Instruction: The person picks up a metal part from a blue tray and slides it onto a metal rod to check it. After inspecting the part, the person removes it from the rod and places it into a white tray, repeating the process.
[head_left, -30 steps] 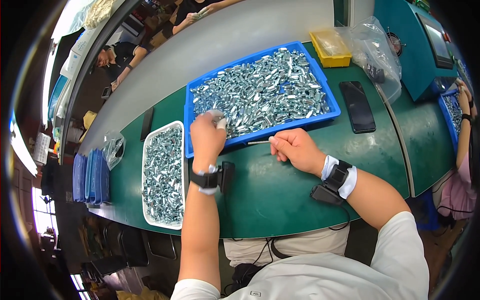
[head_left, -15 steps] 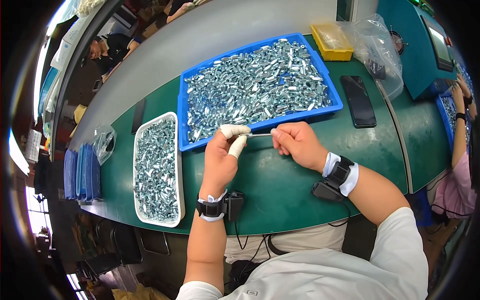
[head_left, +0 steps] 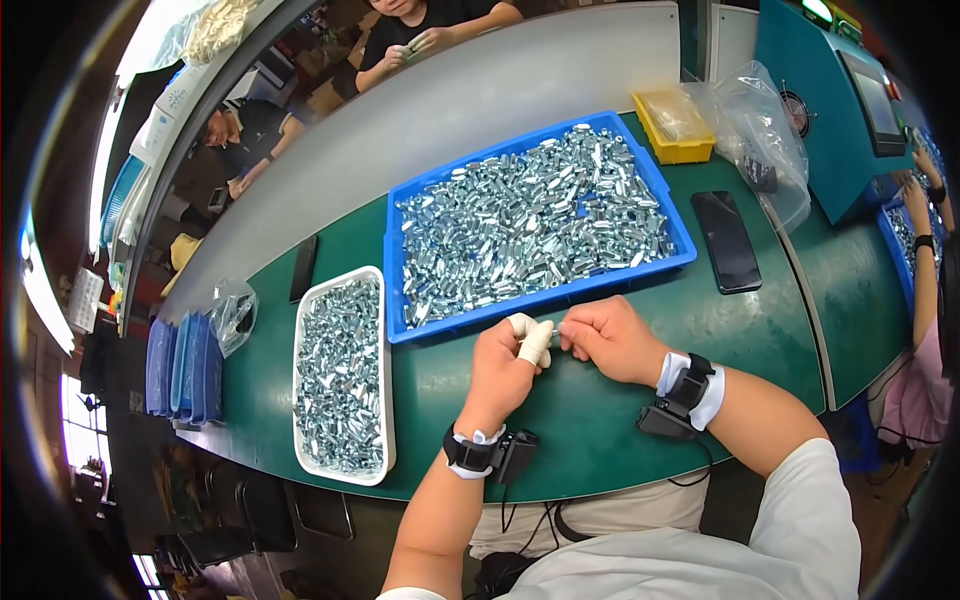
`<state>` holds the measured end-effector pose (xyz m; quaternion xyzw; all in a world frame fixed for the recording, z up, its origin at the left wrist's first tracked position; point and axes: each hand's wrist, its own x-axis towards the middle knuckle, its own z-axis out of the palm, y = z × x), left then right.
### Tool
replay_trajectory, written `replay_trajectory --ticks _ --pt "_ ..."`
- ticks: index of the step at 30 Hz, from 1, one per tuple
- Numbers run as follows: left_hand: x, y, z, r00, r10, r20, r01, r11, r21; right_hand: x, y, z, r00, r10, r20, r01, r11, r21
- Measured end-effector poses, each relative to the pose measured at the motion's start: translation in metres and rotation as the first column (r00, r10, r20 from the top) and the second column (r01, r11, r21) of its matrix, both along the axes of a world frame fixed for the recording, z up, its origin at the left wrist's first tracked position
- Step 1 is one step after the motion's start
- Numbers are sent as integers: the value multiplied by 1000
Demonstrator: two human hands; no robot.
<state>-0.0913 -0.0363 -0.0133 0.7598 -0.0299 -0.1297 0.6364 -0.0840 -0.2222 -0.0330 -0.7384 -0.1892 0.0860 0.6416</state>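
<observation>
My left hand (head_left: 508,362), with pale covers on its thumb and index finger, is closed in a pinch around a small metal part. That part is now mostly hidden by the fingers. Close against it, my right hand (head_left: 618,345) pinches a thin metal rod (head_left: 558,334); only a short bit shows between the hands. Both hands are above the green table, just in front of a blue tray (head_left: 545,302) heaped with shiny hexagonal metal pieces (head_left: 530,225). Left of my left hand, a white tray (head_left: 388,410) holds many similar pieces.
A black phone (head_left: 727,245) lies right of the blue tray, near a yellow bin (head_left: 684,152) and a clear plastic bag (head_left: 765,140). A teal machine (head_left: 825,115) stands at far right. Blue bins (head_left: 185,370) stand at left. Other people work beyond the grey partition (head_left: 560,65) and at right.
My hands have come together, so the rod that spanned the gap between them is nearly hidden. My left hand has turned and its fingers have curled in. The whole view has shifted.
</observation>
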Motion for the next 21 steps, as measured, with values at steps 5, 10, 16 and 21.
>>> replay_trajectory --ticks 5,10,16,21 --pt "1 -3 -9 981 -42 192 43 999 -2 5 -5 -7 988 55 -144 -37 991 130" --pt "1 -10 -7 965 -14 261 7 1000 28 6 -7 -6 973 82 -217 -36 977 210" --pt "-2 -18 -3 933 67 354 -12 988 -154 3 -4 -3 978 57 -202 -8 972 233" --pt "2 -3 -1 989 57 139 -53 998 -36 2 0 -2 986 45 -162 -28 994 107"
